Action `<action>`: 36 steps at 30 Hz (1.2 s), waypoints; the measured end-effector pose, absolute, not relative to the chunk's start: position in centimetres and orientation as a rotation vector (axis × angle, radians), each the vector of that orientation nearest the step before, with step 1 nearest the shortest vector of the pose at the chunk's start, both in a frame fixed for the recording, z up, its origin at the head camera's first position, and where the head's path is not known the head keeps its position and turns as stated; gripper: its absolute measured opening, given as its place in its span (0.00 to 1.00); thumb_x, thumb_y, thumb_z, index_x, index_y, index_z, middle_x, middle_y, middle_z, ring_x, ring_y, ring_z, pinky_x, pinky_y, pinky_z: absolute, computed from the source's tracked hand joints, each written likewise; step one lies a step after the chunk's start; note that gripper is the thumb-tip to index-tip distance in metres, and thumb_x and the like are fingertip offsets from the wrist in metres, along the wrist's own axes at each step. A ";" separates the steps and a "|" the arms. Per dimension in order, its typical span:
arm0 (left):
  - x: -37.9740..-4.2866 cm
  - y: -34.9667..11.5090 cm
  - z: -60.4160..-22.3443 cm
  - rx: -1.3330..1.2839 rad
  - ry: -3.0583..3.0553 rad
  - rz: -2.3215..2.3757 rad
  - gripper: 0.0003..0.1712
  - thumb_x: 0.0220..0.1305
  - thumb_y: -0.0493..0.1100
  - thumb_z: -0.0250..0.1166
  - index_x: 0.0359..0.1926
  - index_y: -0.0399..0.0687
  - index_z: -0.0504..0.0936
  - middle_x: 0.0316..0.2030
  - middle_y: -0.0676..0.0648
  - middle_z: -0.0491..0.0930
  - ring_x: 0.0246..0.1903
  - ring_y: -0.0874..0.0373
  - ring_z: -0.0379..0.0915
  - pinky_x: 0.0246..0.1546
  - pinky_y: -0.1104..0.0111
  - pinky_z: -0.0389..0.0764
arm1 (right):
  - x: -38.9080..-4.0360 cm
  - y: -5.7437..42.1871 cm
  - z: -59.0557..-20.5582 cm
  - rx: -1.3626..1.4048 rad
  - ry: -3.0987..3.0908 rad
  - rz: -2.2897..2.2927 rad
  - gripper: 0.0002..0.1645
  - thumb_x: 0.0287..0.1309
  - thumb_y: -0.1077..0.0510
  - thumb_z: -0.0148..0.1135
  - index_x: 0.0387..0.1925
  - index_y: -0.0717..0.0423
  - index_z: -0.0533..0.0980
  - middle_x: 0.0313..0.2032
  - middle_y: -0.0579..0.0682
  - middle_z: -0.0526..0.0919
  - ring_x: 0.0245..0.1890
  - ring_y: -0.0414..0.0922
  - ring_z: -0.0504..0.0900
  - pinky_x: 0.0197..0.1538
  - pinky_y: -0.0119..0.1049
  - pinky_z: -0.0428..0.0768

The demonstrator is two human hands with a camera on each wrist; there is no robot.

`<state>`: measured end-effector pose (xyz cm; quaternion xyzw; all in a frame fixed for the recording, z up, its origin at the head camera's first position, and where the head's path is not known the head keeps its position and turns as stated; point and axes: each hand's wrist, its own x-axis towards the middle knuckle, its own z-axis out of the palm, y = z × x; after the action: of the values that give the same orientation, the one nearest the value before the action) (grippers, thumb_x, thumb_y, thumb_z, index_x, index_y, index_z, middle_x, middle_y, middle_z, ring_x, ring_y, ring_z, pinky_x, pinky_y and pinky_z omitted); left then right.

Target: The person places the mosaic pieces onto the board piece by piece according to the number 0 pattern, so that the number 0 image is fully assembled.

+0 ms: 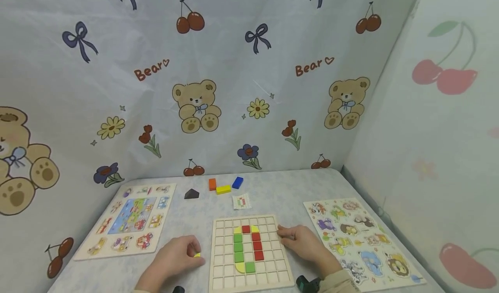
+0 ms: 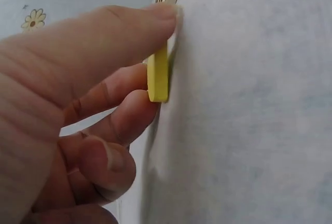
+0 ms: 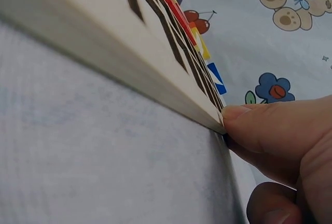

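Observation:
A square wooden grid board lies in front of me. Set in it is a ring of red tiles, green tiles and yellow rounded corner tiles. Left of the board, my left hand pinches a yellow tile low over the table, thumb on one side and fingertips on the other; its outer end shows a flat, narrow edge. My right hand holds the board's right edge, with thumb and fingers right at the wooden rim.
Behind the board lie a small pattern card, an orange block, a yellow block, a blue block and a dark block. A picture puzzle lies at left, an animal puzzle at right.

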<state>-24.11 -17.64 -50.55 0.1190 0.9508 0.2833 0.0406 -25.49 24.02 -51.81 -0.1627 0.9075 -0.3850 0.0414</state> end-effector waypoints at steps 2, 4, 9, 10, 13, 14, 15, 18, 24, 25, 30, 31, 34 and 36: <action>-24.1 -17.6 -50.5 0.365 2.914 0.875 0.16 0.51 0.57 0.80 0.30 0.60 0.80 0.24 0.58 0.76 0.26 0.61 0.70 0.29 0.67 0.69 | -25.5 23.9 -51.9 -0.489 2.778 -1.178 0.21 0.67 0.51 0.67 0.59 0.52 0.83 0.65 0.51 0.79 0.68 0.59 0.74 0.66 0.60 0.72; -24.1 -17.5 -50.4 0.368 2.925 0.886 0.13 0.54 0.57 0.78 0.31 0.61 0.82 0.26 0.60 0.78 0.28 0.63 0.72 0.31 0.66 0.72 | -25.5 23.9 -51.9 -0.481 2.775 -1.182 0.21 0.67 0.51 0.67 0.59 0.52 0.83 0.66 0.51 0.79 0.68 0.59 0.75 0.66 0.60 0.72; -24.1 -17.3 -50.0 0.337 3.012 0.875 0.04 0.61 0.53 0.74 0.32 0.65 0.87 0.29 0.64 0.82 0.31 0.67 0.76 0.34 0.63 0.77 | -25.5 23.9 -51.9 -0.480 2.787 -1.182 0.20 0.67 0.51 0.67 0.58 0.51 0.84 0.65 0.50 0.80 0.68 0.59 0.75 0.66 0.60 0.72; -24.2 -17.2 -50.0 0.320 3.030 0.859 0.03 0.61 0.53 0.74 0.32 0.66 0.88 0.29 0.64 0.83 0.31 0.67 0.76 0.34 0.62 0.77 | -25.5 23.9 -52.0 -0.481 2.790 -1.182 0.20 0.67 0.51 0.67 0.58 0.51 0.84 0.65 0.50 0.80 0.68 0.58 0.75 0.66 0.60 0.72; -24.2 -17.0 -49.9 0.265 3.069 0.811 0.03 0.61 0.50 0.74 0.30 0.66 0.88 0.28 0.64 0.82 0.29 0.66 0.75 0.32 0.63 0.76 | -25.5 23.9 -52.0 -0.481 2.795 -1.183 0.20 0.67 0.51 0.67 0.58 0.51 0.84 0.65 0.50 0.80 0.68 0.58 0.75 0.66 0.60 0.72; -24.2 -17.0 -49.9 0.257 3.077 0.798 0.03 0.60 0.49 0.75 0.31 0.65 0.88 0.28 0.63 0.82 0.29 0.66 0.75 0.31 0.63 0.77 | -25.5 23.8 -52.0 -0.480 2.795 -1.183 0.20 0.67 0.51 0.67 0.58 0.51 0.84 0.65 0.50 0.80 0.68 0.58 0.76 0.66 0.60 0.72; -24.2 -16.9 -49.9 0.257 3.085 0.788 0.03 0.59 0.48 0.75 0.32 0.64 0.88 0.28 0.63 0.82 0.29 0.66 0.75 0.30 0.63 0.76 | -25.5 23.8 -52.0 -0.479 2.796 -1.183 0.20 0.67 0.51 0.67 0.58 0.51 0.84 0.64 0.50 0.80 0.68 0.58 0.76 0.66 0.61 0.71; -24.3 -16.4 -50.0 0.265 3.103 0.798 0.05 0.58 0.46 0.75 0.33 0.63 0.88 0.28 0.63 0.82 0.28 0.67 0.74 0.30 0.64 0.76 | -25.5 23.8 -52.0 -0.476 2.796 -1.183 0.20 0.67 0.51 0.68 0.57 0.51 0.84 0.64 0.50 0.80 0.68 0.59 0.75 0.66 0.61 0.71; -23.6 -12.6 -49.6 0.403 2.984 1.042 0.01 0.62 0.49 0.73 0.33 0.64 0.88 0.27 0.66 0.82 0.25 0.67 0.71 0.28 0.69 0.72 | -25.5 23.9 -52.0 -0.478 2.800 -1.177 0.20 0.67 0.51 0.68 0.57 0.51 0.84 0.64 0.50 0.80 0.67 0.59 0.76 0.65 0.60 0.72; -23.4 -11.7 -49.4 0.443 2.953 1.080 0.02 0.63 0.50 0.73 0.33 0.64 0.89 0.27 0.66 0.82 0.25 0.67 0.71 0.27 0.69 0.72 | -25.6 24.0 -52.0 -0.479 2.798 -1.180 0.20 0.67 0.51 0.68 0.57 0.51 0.84 0.64 0.50 0.81 0.67 0.59 0.76 0.65 0.60 0.72; -22.4 -7.4 -48.5 0.567 2.813 1.179 0.04 0.64 0.49 0.72 0.31 0.64 0.90 0.27 0.66 0.82 0.27 0.70 0.75 0.26 0.67 0.75 | -25.7 24.0 -52.1 -0.477 2.802 -1.174 0.20 0.67 0.51 0.67 0.57 0.51 0.84 0.64 0.49 0.81 0.67 0.58 0.76 0.66 0.60 0.72; -22.2 -6.6 -48.3 0.586 2.801 1.176 0.04 0.64 0.48 0.72 0.31 0.63 0.90 0.26 0.66 0.82 0.27 0.70 0.75 0.26 0.67 0.76 | -25.7 24.0 -52.1 -0.476 2.802 -1.172 0.20 0.67 0.51 0.67 0.57 0.51 0.84 0.64 0.49 0.81 0.68 0.58 0.76 0.66 0.60 0.72; -21.6 -4.4 -48.4 0.612 2.786 1.152 0.05 0.64 0.48 0.72 0.30 0.63 0.89 0.25 0.67 0.81 0.25 0.70 0.74 0.23 0.67 0.75 | -25.7 23.9 -52.1 -0.474 2.806 -1.167 0.20 0.67 0.51 0.67 0.57 0.51 0.84 0.64 0.50 0.81 0.67 0.58 0.76 0.65 0.60 0.73; -21.3 -3.3 -48.6 0.623 2.794 1.128 0.06 0.64 0.47 0.71 0.29 0.63 0.89 0.24 0.68 0.80 0.23 0.70 0.73 0.22 0.67 0.73 | -25.6 23.9 -52.1 -0.477 2.802 -1.175 0.20 0.67 0.51 0.67 0.58 0.51 0.84 0.64 0.50 0.81 0.67 0.58 0.76 0.65 0.60 0.73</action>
<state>-21.31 -3.27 -48.60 0.2024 0.9075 0.3665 0.0322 -25.63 23.87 -52.11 -0.1550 0.9106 -0.3818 0.0329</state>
